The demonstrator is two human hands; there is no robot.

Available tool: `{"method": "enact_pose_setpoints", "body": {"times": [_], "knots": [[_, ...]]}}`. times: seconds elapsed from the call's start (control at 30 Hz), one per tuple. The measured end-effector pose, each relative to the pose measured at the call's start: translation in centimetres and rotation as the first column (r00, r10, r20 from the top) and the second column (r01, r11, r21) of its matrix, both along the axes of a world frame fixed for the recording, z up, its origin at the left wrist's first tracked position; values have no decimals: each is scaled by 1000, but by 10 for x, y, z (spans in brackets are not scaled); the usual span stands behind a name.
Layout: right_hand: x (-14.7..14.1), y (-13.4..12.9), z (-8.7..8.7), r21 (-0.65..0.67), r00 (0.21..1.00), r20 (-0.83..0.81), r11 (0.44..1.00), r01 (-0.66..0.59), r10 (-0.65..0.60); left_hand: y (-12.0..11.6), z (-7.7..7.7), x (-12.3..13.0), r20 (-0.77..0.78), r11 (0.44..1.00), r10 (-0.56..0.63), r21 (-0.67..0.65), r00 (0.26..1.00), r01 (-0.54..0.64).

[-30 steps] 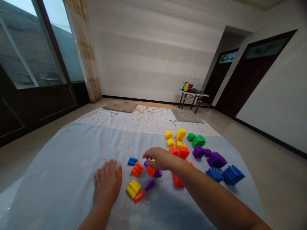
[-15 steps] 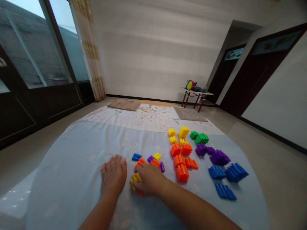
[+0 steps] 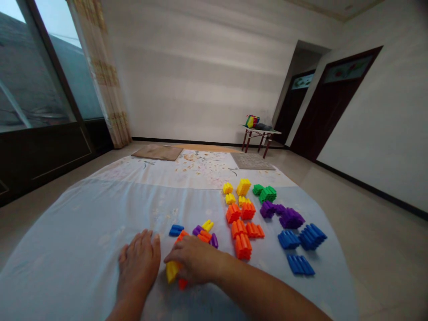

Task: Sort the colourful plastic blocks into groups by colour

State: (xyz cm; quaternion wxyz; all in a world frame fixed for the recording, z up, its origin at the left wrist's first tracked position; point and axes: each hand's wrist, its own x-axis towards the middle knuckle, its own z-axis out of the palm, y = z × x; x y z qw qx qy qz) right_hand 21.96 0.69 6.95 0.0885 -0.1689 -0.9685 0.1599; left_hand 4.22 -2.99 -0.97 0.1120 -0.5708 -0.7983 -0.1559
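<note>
The right hand is hiding much of the yellow block: its fingers are bending over the top, and I cannot tell whether they are gripping it or only touching. Just below that hand, an orange piece is showing only its end, while another orange block is partly disappearing behind the knuckles. Both forearms are running out of view at the bottom edge. The yellow block is lying on the pale blue tablecloth, between the two hands and near the person; its visible part is looking bright, smooth and rounded, like short sticks joined side by side. The left hand is lying flat and empty, palm down, fingers close together. Beyond the hands, a small blue block is sitting beside the partly hidden orange block.
</note>
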Motion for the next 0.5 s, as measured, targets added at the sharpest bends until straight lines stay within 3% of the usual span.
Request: {"method": "enact_pose_setpoints", "body": {"times": [0.1,0.23,0.4,0.5], "knots": [[22,20,15,-51,972,-210,994,95,-104,1,-1,-1,47,1000,25,-3,999,-25],[74,77,30,-52,862,-359,930,365,-358,4,-1,-2,111,999,50,-13,993,-49],[122,142,31,42,733,-97,733,678,-673,6,-4,-4,113,999,49,-28,992,-46],[129,159,25,66,693,3,691,720,-721,6,-6,-6,92,999,42,-19,995,-40]]}}
